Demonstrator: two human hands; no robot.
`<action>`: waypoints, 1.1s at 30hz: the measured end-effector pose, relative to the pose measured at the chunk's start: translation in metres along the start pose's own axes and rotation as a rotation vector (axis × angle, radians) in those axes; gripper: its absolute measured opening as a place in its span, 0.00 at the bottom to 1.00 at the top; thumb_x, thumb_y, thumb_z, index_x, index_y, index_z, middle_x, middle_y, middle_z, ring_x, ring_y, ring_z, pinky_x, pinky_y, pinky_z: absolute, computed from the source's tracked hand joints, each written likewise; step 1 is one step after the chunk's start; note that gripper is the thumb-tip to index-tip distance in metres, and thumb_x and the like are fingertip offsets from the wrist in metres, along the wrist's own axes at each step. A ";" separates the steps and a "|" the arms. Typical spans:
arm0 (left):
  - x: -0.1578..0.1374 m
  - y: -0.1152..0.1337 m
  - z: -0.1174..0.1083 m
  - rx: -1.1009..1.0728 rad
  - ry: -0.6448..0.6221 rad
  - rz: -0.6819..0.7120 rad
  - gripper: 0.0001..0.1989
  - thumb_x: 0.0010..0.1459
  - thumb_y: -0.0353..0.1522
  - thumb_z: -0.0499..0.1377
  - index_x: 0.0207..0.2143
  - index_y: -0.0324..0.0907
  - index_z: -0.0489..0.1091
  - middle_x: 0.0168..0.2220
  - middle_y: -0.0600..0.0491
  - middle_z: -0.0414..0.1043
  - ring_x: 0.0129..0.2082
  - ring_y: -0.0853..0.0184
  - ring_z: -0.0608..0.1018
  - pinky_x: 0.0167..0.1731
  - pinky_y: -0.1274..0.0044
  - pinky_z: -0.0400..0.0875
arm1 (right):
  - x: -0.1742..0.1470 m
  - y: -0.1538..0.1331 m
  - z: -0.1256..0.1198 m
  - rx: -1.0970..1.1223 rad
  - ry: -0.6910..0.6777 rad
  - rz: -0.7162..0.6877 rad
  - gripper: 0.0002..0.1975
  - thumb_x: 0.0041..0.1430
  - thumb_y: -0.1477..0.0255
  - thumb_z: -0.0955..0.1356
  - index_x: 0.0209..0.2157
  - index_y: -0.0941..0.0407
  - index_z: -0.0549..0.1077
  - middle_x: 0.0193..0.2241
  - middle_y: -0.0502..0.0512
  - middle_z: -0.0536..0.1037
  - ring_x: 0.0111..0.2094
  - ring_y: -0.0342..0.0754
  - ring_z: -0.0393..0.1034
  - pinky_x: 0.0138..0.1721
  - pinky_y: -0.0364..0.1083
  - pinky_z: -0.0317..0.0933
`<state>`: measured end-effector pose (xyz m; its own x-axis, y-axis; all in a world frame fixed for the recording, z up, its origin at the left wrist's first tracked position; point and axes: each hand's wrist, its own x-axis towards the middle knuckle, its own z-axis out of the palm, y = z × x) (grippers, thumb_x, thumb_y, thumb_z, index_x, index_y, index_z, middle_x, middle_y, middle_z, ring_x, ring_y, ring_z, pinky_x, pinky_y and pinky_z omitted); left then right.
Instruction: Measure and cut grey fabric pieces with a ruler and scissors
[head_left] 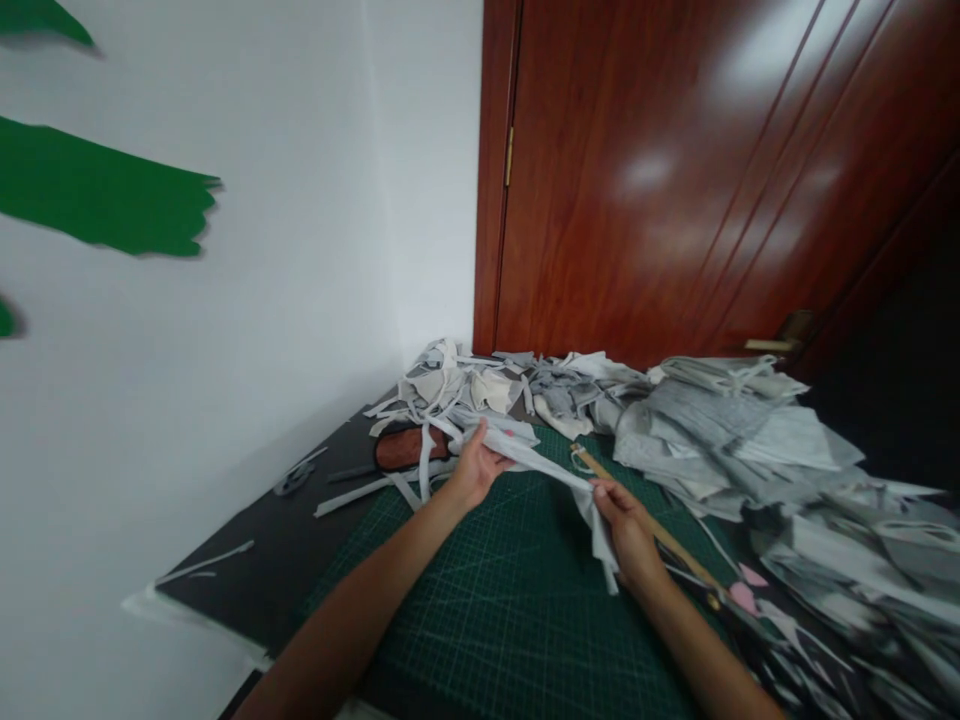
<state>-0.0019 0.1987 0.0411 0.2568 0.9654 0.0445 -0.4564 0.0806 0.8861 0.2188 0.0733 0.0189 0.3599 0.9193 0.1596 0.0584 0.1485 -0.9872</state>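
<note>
A long pale grey fabric strip (541, 464) is stretched between my two hands above the green cutting mat (517, 590). My left hand (477, 468) pinches its far left end, close to the heap of scraps. My right hand (624, 525) grips the other end between thumb and fingers, and a loose tail of the cloth hangs down below it. Beside my right forearm a wooden ruler (679, 548) lies slantwise, partly hidden by the hand. Just left of my left hand rests a reddish-brown pad with a black edge (410, 449), with narrow strips lying over it.
White and grey fabric scraps (495, 390) are heaped along the back. Folded grey cloth (720, 440) is stacked on the right, with more pieces and pink bits (742, 597) in front. A white wall (300, 250) bounds the left; a brown door (637, 200) stands behind.
</note>
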 end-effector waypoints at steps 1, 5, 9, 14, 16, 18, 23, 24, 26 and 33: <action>0.003 0.004 -0.003 0.007 0.042 0.012 0.22 0.62 0.49 0.62 0.43 0.40 0.71 0.38 0.45 0.80 0.42 0.55 0.82 0.45 0.63 0.78 | 0.002 -0.005 -0.009 -0.018 0.003 -0.023 0.24 0.54 0.44 0.68 0.33 0.51 0.73 0.25 0.51 0.72 0.25 0.51 0.65 0.27 0.46 0.58; 0.014 0.015 -0.018 0.107 0.125 0.091 0.15 0.56 0.40 0.66 0.40 0.42 0.69 0.33 0.51 0.77 0.35 0.63 0.80 0.39 0.71 0.76 | 0.007 -0.028 -0.045 -0.169 -0.113 -0.093 0.22 0.59 0.46 0.66 0.28 0.51 0.71 0.23 0.50 0.71 0.26 0.50 0.65 0.29 0.47 0.58; 0.018 0.017 -0.025 0.361 0.106 0.180 0.14 0.56 0.41 0.64 0.37 0.41 0.69 0.32 0.52 0.73 0.33 0.63 0.77 0.35 0.72 0.74 | 0.005 -0.039 -0.058 -0.458 -0.326 -0.118 0.24 0.61 0.49 0.66 0.23 0.53 0.74 0.19 0.49 0.70 0.24 0.49 0.64 0.27 0.46 0.56; 0.002 0.015 -0.014 0.752 -0.166 0.297 0.11 0.51 0.37 0.68 0.35 0.42 0.75 0.39 0.51 0.76 0.46 0.60 0.76 0.49 0.71 0.70 | -0.006 -0.030 -0.043 -0.814 -0.407 -0.180 0.08 0.54 0.67 0.76 0.35 0.52 0.79 0.33 0.53 0.80 0.36 0.52 0.73 0.38 0.47 0.59; -0.009 0.016 -0.008 0.925 -0.414 0.284 0.10 0.50 0.34 0.70 0.35 0.43 0.78 0.40 0.52 0.77 0.46 0.60 0.76 0.52 0.71 0.69 | -0.010 -0.025 -0.037 -0.913 -0.444 -0.174 0.07 0.55 0.70 0.75 0.37 0.52 0.79 0.34 0.54 0.80 0.36 0.52 0.74 0.38 0.46 0.59; -0.021 0.017 -0.005 1.063 -0.597 0.267 0.09 0.49 0.31 0.70 0.35 0.43 0.79 0.39 0.52 0.76 0.45 0.61 0.76 0.53 0.71 0.67 | -0.014 -0.024 -0.034 -0.991 -0.458 -0.175 0.08 0.57 0.72 0.74 0.40 0.53 0.79 0.37 0.56 0.80 0.37 0.53 0.75 0.38 0.47 0.60; -0.042 0.019 0.005 1.538 -0.698 0.492 0.11 0.56 0.31 0.67 0.43 0.43 0.78 0.47 0.49 0.73 0.51 0.57 0.73 0.57 0.67 0.64 | -0.019 -0.030 -0.028 -1.077 -0.492 -0.252 0.10 0.64 0.68 0.72 0.47 0.51 0.79 0.42 0.58 0.78 0.44 0.55 0.75 0.46 0.48 0.61; -0.045 0.018 0.008 1.587 -0.699 0.538 0.12 0.57 0.32 0.67 0.44 0.44 0.78 0.48 0.49 0.73 0.53 0.56 0.72 0.57 0.67 0.63 | -0.020 -0.031 -0.026 -1.078 -0.503 -0.262 0.08 0.67 0.67 0.70 0.46 0.51 0.79 0.41 0.57 0.78 0.43 0.54 0.76 0.45 0.47 0.61; -0.051 0.014 0.014 1.601 -0.714 0.563 0.14 0.58 0.35 0.67 0.47 0.44 0.77 0.49 0.49 0.73 0.53 0.56 0.72 0.58 0.66 0.63 | -0.022 -0.029 -0.023 -1.079 -0.512 -0.260 0.11 0.72 0.66 0.64 0.44 0.51 0.79 0.38 0.56 0.79 0.40 0.52 0.77 0.42 0.46 0.62; -0.062 -0.008 0.029 1.582 -0.737 0.502 0.04 0.61 0.30 0.64 0.39 0.42 0.73 0.44 0.50 0.74 0.48 0.60 0.73 0.48 0.71 0.65 | -0.017 -0.015 -0.023 -1.073 -0.456 -0.173 0.11 0.72 0.72 0.63 0.48 0.52 0.76 0.39 0.58 0.83 0.42 0.53 0.79 0.40 0.46 0.62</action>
<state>0.0102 0.1314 0.0446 0.8483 0.4906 0.1990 0.4368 -0.8610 0.2606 0.2332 0.0470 0.0309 -0.0834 0.9946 0.0619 0.9054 0.1015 -0.4121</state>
